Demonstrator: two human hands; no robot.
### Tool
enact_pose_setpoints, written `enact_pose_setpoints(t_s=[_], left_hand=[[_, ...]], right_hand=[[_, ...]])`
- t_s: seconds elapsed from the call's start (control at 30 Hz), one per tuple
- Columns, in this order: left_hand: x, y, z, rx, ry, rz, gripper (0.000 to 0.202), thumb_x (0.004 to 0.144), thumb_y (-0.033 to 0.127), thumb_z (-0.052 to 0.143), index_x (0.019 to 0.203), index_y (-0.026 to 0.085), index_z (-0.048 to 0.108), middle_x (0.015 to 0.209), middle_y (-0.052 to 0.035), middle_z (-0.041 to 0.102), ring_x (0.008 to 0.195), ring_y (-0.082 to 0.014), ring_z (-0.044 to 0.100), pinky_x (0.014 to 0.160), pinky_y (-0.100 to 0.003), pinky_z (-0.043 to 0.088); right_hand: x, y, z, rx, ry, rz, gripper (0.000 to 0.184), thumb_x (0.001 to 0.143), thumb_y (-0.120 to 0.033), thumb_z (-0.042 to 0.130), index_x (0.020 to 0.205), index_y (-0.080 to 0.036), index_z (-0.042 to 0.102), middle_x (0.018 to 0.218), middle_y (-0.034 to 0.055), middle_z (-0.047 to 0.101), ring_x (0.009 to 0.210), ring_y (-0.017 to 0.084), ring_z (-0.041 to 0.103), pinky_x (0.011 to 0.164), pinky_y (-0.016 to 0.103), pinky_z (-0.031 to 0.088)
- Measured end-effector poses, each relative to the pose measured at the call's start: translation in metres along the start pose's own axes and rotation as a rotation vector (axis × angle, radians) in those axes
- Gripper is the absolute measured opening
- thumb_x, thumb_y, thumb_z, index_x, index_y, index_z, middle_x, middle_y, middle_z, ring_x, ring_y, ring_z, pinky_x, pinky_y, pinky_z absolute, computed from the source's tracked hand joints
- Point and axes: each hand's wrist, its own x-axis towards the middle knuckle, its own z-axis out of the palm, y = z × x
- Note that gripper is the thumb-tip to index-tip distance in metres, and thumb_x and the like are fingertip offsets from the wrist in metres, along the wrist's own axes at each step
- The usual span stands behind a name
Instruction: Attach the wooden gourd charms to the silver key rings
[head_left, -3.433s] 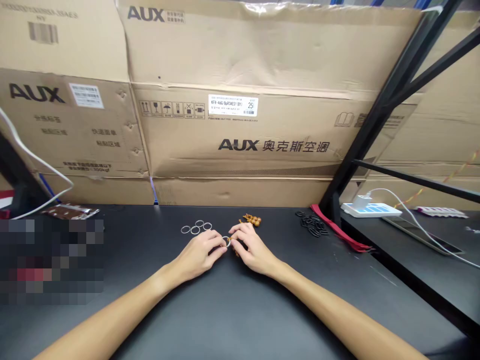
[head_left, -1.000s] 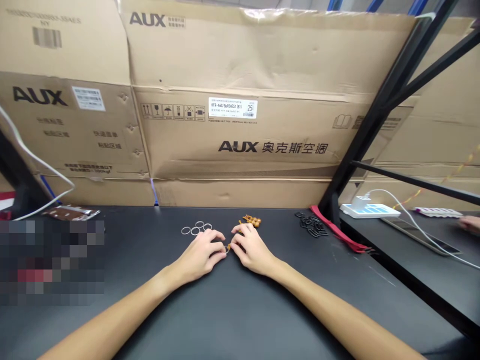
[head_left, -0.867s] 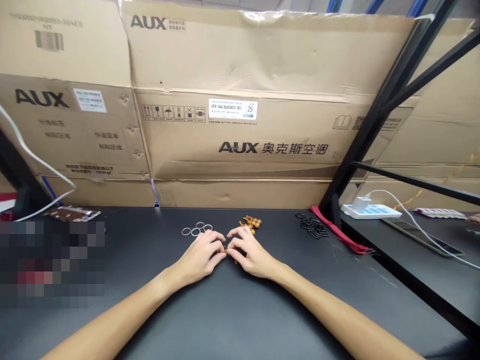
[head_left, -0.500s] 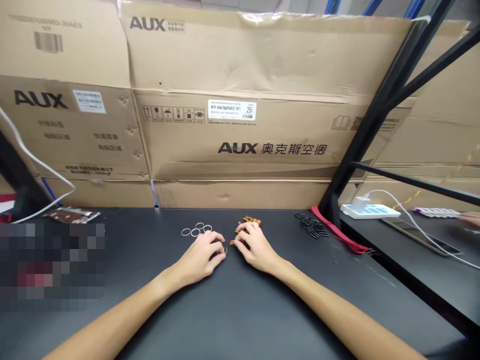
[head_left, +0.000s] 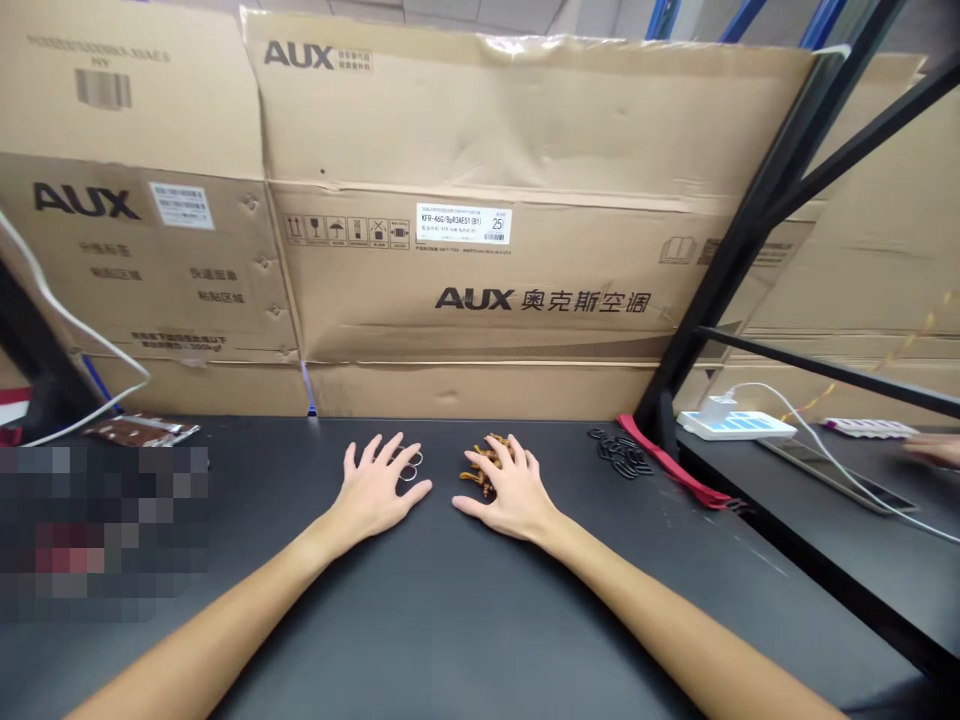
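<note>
My left hand lies flat on the black tabletop with its fingers spread, partly covering a small group of silver metal rings. My right hand rests with spread fingers beside and partly over a heap of amber-brown beaded pieces. Neither hand appears to be holding anything. A small gap separates my two hands.
Black rings lie to the right, next to a red strap. A white power strip sits on a lower right-hand surface, where another person's hand shows. Large AUX cardboard boxes stand behind the table.
My hands have moved apart and flattened, fingers spread. The small ring and beaded piece they held between them earlier are no longer held, and the silver rings are mostly covered.
</note>
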Motion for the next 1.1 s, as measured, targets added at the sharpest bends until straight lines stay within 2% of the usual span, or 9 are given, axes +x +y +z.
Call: enact_pose_setpoints(t_s=[0.1, 0.17, 0.27, 0.33, 0.47, 0.63, 0.77, 0.9, 1.1], left_hand=[[0.005, -0.007, 0.001, -0.004, -0.113, -0.079, 0.061, 0.085, 0.067, 0.039, 0.138, 0.036, 0.043, 0.15, -0.0066, 0.034, 0.136, -0.0431, 0.024, 0.103, -0.07, 0.007], [0.008, -0.01, 0.001, -0.012, -0.162, -0.087, 0.06, 0.088, 0.066, 0.034, 0.14, 0.037, 0.039, 0.151, -0.006, 0.033, 0.137, -0.0422, 0.024, 0.104, -0.068, 0.012], [0.011, -0.012, 0.002, -0.015, -0.189, -0.028, 0.055, 0.091, 0.061, 0.031, 0.14, 0.037, 0.038, 0.151, -0.0049, 0.031, 0.138, -0.0389, 0.025, 0.106, -0.062, 0.018], [0.012, -0.014, 0.003, -0.022, -0.191, 0.038, 0.05, 0.094, 0.056, 0.029, 0.14, 0.037, 0.04, 0.151, -0.0043, 0.031, 0.138, -0.0355, 0.026, 0.108, -0.058, 0.02], [0.016, -0.019, 0.005, -0.046, -0.197, 0.115, 0.047, 0.098, 0.045, 0.025, 0.14, 0.032, 0.041, 0.15, -0.0037, 0.033, 0.139, -0.0281, 0.028, 0.111, -0.051, 0.021], [0.021, -0.03, 0.0, -0.056, -0.218, 0.09, 0.048, 0.098, 0.042, 0.024, 0.14, 0.026, 0.042, 0.15, -0.005, 0.034, 0.139, -0.0248, 0.029, 0.113, -0.048, 0.018], [0.018, -0.028, -0.004, -0.024, -0.192, 0.06, 0.049, 0.097, 0.049, 0.025, 0.141, 0.033, 0.039, 0.151, -0.0027, 0.031, 0.14, -0.0287, 0.024, 0.112, -0.057, 0.01], [0.01, -0.023, -0.003, -0.011, -0.228, 0.016, 0.052, 0.095, 0.056, 0.027, 0.14, 0.035, 0.039, 0.152, -0.0033, 0.028, 0.14, -0.0349, 0.021, 0.108, -0.064, 0.006], [0.014, -0.027, -0.002, -0.053, -0.281, 0.017, 0.064, 0.093, 0.062, 0.022, 0.143, 0.026, 0.036, 0.154, -0.0049, 0.023, 0.142, -0.0299, 0.017, 0.113, -0.051, 0.013]], right_hand=[[0.007, 0.007, 0.006, 0.014, -0.052, 0.1, 0.08, 0.071, -0.078, 0.05, 0.136, -0.033, 0.045, 0.147, 0.0129, 0.031, 0.136, 0.047, 0.014, 0.099, 0.07, 0.018], [0.013, 0.013, 0.009, 0.018, -0.048, 0.143, 0.08, 0.071, -0.078, 0.05, 0.137, -0.033, 0.045, 0.147, 0.0133, 0.03, 0.136, 0.047, 0.014, 0.099, 0.07, 0.019], [0.021, 0.02, 0.011, 0.011, -0.041, 0.169, 0.079, 0.072, -0.076, 0.051, 0.137, -0.033, 0.044, 0.147, 0.0133, 0.032, 0.135, 0.047, 0.016, 0.1, 0.068, 0.021], [0.023, 0.022, 0.011, 0.0, -0.038, 0.143, 0.071, 0.076, -0.071, 0.052, 0.135, -0.033, 0.046, 0.146, 0.0123, 0.035, 0.135, 0.044, 0.02, 0.101, 0.064, 0.024], [0.024, 0.028, 0.013, -0.007, -0.016, 0.03, 0.043, 0.088, -0.051, 0.049, 0.125, -0.03, 0.056, 0.141, 0.0088, 0.042, 0.132, 0.034, 0.031, 0.102, 0.056, 0.032], [0.028, 0.046, 0.015, 0.033, 0.024, -0.119, 0.036, 0.092, -0.037, 0.047, 0.123, -0.021, 0.058, 0.137, 0.0123, 0.047, 0.128, 0.028, 0.04, 0.104, 0.049, 0.036], [0.028, 0.051, 0.015, 0.045, 0.003, -0.112, 0.042, 0.092, -0.038, 0.046, 0.13, -0.02, 0.053, 0.143, 0.0127, 0.041, 0.132, 0.031, 0.035, 0.105, 0.049, 0.036], [0.025, 0.048, 0.014, 0.034, -0.059, -0.059, 0.047, 0.093, -0.044, 0.043, 0.135, -0.022, 0.048, 0.147, 0.0116, 0.036, 0.138, 0.032, 0.026, 0.109, 0.05, 0.031], [0.024, 0.048, 0.015, 0.013, -0.089, -0.09, 0.049, 0.095, -0.043, 0.037, 0.136, -0.018, 0.048, 0.149, 0.0121, 0.034, 0.14, 0.03, 0.022, 0.112, 0.049, 0.027]])
